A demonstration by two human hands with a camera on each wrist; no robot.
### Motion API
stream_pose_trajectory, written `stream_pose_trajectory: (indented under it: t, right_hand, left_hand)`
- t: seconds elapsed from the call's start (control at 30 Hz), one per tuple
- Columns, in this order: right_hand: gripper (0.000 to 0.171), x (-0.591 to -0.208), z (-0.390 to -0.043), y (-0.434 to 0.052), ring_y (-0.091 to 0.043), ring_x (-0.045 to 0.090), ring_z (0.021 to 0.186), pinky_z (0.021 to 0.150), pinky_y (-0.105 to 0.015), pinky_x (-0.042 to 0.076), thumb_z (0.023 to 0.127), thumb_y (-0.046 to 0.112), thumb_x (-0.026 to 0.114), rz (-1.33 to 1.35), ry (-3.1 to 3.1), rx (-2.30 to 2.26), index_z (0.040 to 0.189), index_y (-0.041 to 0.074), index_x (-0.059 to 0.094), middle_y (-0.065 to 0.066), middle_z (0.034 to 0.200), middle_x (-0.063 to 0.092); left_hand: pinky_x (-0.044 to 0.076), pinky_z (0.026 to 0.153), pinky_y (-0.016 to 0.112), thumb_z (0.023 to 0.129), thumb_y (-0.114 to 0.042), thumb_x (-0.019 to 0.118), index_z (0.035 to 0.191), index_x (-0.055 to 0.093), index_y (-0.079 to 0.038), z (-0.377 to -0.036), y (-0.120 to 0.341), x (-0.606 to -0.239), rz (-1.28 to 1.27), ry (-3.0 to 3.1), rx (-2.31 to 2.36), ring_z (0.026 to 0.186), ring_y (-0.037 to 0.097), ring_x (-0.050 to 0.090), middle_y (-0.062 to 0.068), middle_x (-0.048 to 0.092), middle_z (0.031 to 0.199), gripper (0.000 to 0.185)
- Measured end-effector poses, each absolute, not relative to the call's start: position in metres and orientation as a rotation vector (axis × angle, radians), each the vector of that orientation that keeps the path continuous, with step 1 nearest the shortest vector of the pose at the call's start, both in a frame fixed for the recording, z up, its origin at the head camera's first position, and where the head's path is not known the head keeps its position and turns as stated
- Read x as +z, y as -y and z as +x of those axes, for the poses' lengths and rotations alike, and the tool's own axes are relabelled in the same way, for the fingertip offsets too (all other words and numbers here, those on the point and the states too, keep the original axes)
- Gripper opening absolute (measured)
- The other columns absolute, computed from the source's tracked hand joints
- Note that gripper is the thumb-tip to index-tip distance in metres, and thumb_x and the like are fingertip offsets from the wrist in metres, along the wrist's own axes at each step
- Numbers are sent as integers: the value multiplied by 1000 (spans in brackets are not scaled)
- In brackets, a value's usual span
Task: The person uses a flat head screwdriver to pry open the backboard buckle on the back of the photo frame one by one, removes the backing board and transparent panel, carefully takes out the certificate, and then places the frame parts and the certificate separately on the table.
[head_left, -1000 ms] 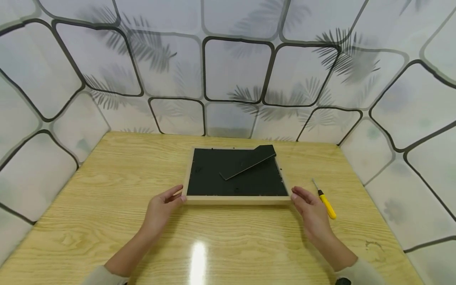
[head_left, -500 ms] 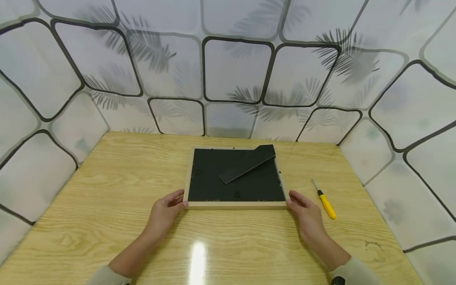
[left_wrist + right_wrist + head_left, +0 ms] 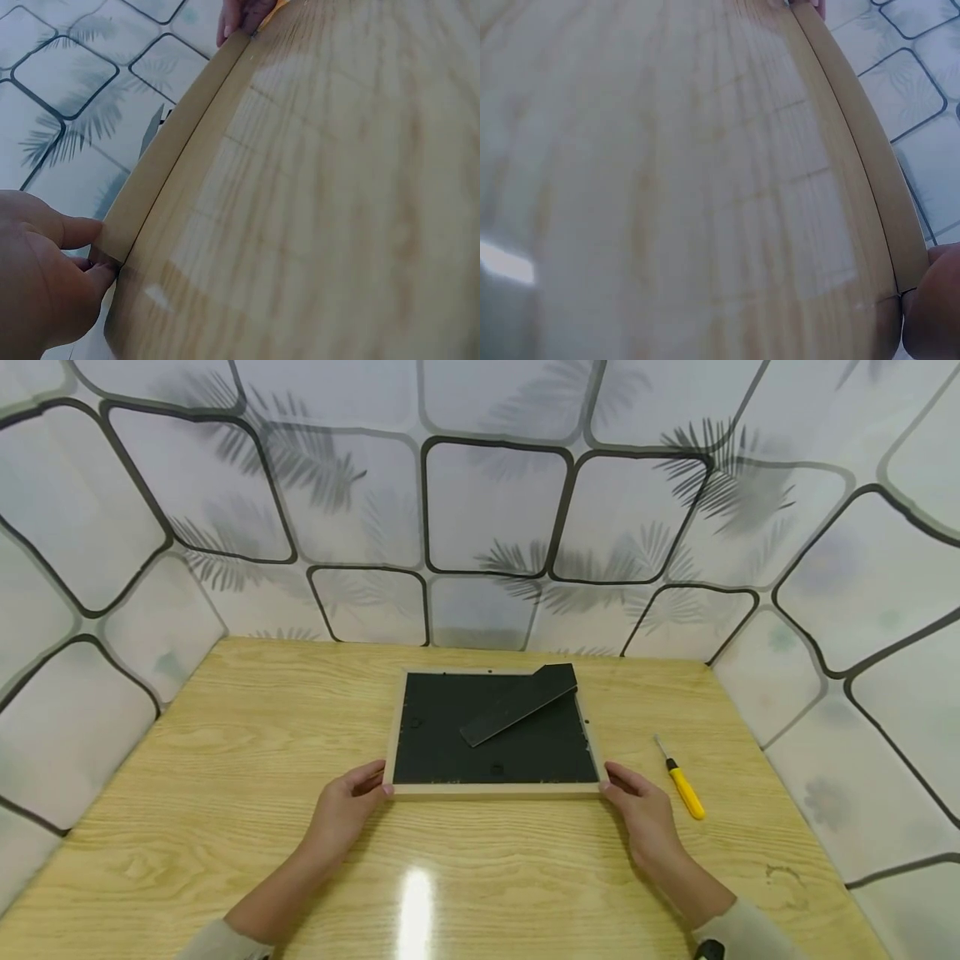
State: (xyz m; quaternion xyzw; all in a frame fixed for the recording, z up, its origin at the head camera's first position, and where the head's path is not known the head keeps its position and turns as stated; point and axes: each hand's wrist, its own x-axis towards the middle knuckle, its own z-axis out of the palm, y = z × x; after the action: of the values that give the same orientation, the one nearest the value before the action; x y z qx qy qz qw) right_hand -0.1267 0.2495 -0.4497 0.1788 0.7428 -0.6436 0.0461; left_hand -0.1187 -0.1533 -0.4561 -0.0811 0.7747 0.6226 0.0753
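While lying face-down mid-table, the frame looks light, stiff, possibly glass-fronted; left hand and right hand pinch its near corners, best hold there.

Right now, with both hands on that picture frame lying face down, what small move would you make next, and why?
Probably let the right hand go and reach for the yellow screwdriver beside it. The frame lies flat, back up, and the left hand at its corner can steady it.

You face a pale wood-grain table; light glares off its near edge; white walls carry dark rounded outlines and palm-leaf prints
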Motion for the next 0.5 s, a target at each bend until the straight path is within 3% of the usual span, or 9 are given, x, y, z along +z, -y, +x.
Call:
stream_pose_trajectory:
  t: [0.2,0.5]
  right_hand:
    - [50,-451,-127,-252,4,53,110,88,-5,47,101,17,62,500,-2350,-1876,148,6,50,-15,150,50]
    - [49,-447,-129,-255,-20,48,133,87,-2,42,102,25,63,433,-2455,-1743,147,7,53,-14,150,52]
  left_hand:
    - [48,95,21,99,-16,65,146,54,-6,-120,155,-453,-215,-2387,1794,127,26,56,15,62,137,50]
    - [52,96,28,101,-21,63,147,50,-3,-129,159,-449,-105,-2477,1726,127,31,57,19,60,137,52]
